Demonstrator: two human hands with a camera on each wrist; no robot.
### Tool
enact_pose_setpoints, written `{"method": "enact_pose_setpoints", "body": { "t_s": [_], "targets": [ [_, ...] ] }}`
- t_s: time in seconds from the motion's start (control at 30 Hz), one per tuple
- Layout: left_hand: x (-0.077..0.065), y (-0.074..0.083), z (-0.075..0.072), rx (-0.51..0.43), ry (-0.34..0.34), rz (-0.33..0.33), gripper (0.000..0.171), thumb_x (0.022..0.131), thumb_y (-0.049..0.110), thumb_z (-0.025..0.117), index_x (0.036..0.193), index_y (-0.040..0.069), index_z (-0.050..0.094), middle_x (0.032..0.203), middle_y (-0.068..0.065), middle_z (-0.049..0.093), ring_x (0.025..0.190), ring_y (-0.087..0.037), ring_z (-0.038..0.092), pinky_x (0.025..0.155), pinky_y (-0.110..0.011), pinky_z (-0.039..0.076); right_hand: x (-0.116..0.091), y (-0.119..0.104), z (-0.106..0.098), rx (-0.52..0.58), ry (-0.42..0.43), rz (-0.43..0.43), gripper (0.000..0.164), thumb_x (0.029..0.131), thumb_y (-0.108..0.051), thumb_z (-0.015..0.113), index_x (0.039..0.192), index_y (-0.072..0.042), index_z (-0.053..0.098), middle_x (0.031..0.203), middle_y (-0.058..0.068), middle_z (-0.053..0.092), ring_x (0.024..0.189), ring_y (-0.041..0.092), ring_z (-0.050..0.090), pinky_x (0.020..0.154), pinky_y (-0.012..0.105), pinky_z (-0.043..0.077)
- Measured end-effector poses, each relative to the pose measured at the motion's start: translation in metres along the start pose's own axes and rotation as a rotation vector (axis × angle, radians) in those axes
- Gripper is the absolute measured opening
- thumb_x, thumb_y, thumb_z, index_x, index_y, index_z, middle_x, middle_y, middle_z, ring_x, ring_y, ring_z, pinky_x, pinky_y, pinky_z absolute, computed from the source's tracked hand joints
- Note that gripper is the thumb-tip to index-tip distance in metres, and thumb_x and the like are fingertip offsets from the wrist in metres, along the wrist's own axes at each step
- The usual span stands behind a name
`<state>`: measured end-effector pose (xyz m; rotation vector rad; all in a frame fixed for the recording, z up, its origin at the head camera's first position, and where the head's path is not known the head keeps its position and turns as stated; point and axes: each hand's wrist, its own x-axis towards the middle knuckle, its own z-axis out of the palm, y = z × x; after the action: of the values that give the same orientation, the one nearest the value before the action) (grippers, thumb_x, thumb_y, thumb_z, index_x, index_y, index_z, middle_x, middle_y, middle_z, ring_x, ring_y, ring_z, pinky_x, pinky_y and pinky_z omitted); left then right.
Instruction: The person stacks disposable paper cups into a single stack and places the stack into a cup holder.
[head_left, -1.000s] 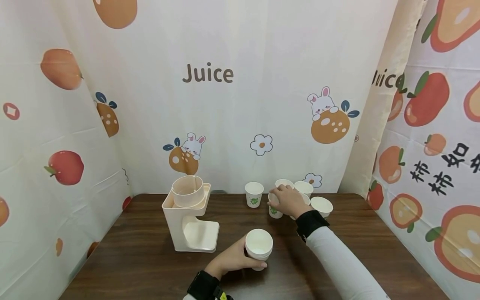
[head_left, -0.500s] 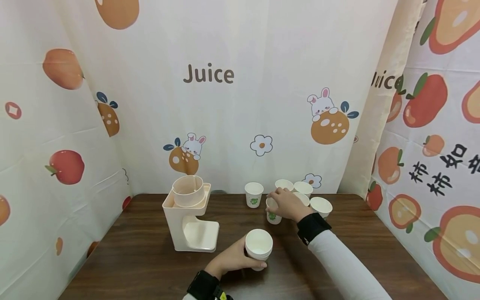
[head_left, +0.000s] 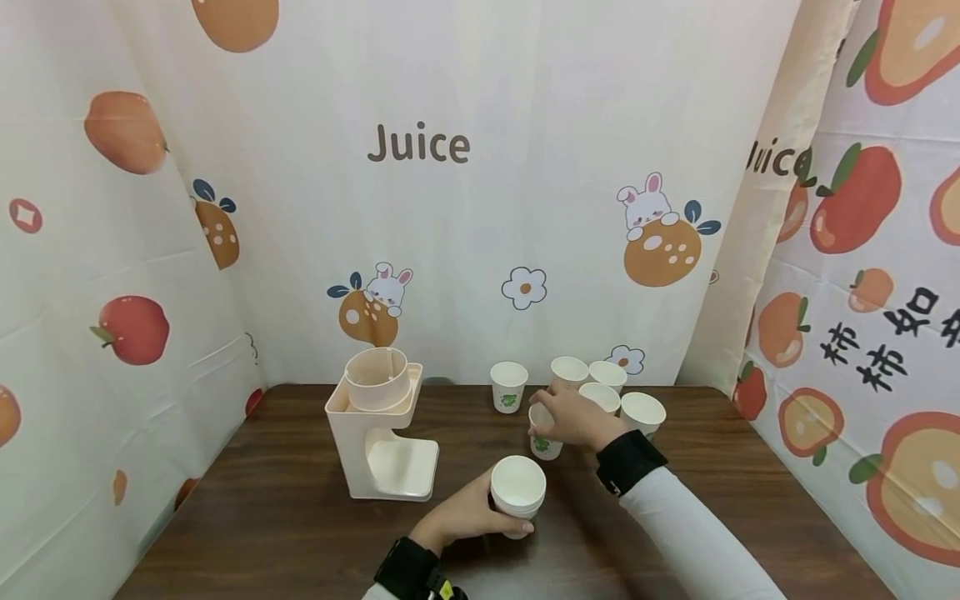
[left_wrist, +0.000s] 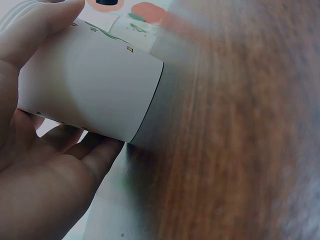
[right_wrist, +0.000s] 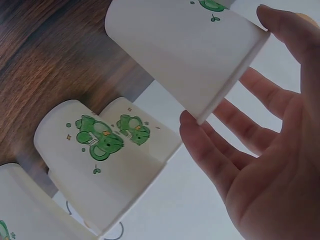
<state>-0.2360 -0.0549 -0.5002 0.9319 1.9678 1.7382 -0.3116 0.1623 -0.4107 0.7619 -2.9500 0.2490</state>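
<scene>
Near the front middle of the table, my left hand [head_left: 472, 515] curls round a small stack of white paper cups [head_left: 518, 483], mouths up. The left wrist view shows the thumb on one side of the outer cup [left_wrist: 95, 85] and the fingers along the other. Farther back and to the right, my right hand [head_left: 576, 417] pinches one paper cup [head_left: 545, 447] at its rim; this cup is upright with a green print. In the right wrist view the thumb and fingertips lie at the rim of that cup [right_wrist: 185, 55]. Other paper cups [head_left: 600, 398] stand right behind the right hand.
A single paper cup [head_left: 509, 387] stands at the table's back edge. To the left is a cream-coloured machine [head_left: 352, 450] with a round cup on top and a flat base. Printed curtains [head_left: 480, 208] enclose the dark wooden table [head_left: 285, 517] at the back and sides.
My right hand has brought the pinched paper cup slightly toward me and to the left, away from the other cups. The left hand and its stack have stayed in place.
</scene>
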Motion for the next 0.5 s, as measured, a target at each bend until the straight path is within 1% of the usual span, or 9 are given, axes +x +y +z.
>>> {"method": "enact_pose_setpoints", "body": {
  "t_s": [0.13,0.27,0.37,0.5],
  "targets": [
    [-0.0012,0.0017,0.0009,-0.004,-0.002,0.003,0.076,0.075,0.017,0.078,0.137,0.027,0.035,0.125,0.001,0.054,0.112,-0.016,0.050,0.100,-0.047,0.033,-0.0022,-0.0024,0.0004,0.003,-0.008,-0.017,0.047,0.079,-0.042,0.071,0.117,-0.016,0.060,0.105,0.010,0.055,0.093,0.024,0.052,0.073,0.041,0.054],
    [-0.0020,0.0020,0.0010,-0.008,-0.007,-0.003,0.076,0.075,0.018,0.078,0.137,0.026,0.035,0.126,0.001,0.053,0.112,-0.017,0.050,0.100,-0.048,0.033,-0.0040,-0.0025,0.0014,-0.001,-0.032,-0.014,0.050,0.080,-0.044,0.069,0.120,-0.016,0.059,0.107,0.010,0.056,0.095,0.026,0.053,0.075,0.043,0.053],
    [-0.0016,0.0016,0.0004,-0.007,-0.010,-0.008,0.076,0.075,0.018,0.077,0.137,0.026,0.034,0.126,0.002,0.053,0.113,-0.016,0.050,0.100,-0.048,0.033,-0.0047,-0.0024,0.0011,0.002,-0.050,-0.012,0.052,0.080,-0.045,0.068,0.121,-0.015,0.058,0.107,0.010,0.056,0.095,0.025,0.054,0.075,0.043,0.053],
    [-0.0013,0.0017,-0.0006,0.001,-0.005,-0.014,0.076,0.076,0.019,0.077,0.138,0.027,0.034,0.126,0.002,0.053,0.112,-0.015,0.049,0.100,-0.048,0.033,-0.0059,-0.0035,-0.0028,0.004,-0.050,-0.026,0.051,0.080,-0.045,0.069,0.120,-0.015,0.059,0.107,0.009,0.057,0.094,0.024,0.054,0.075,0.042,0.053]
  ]
}}
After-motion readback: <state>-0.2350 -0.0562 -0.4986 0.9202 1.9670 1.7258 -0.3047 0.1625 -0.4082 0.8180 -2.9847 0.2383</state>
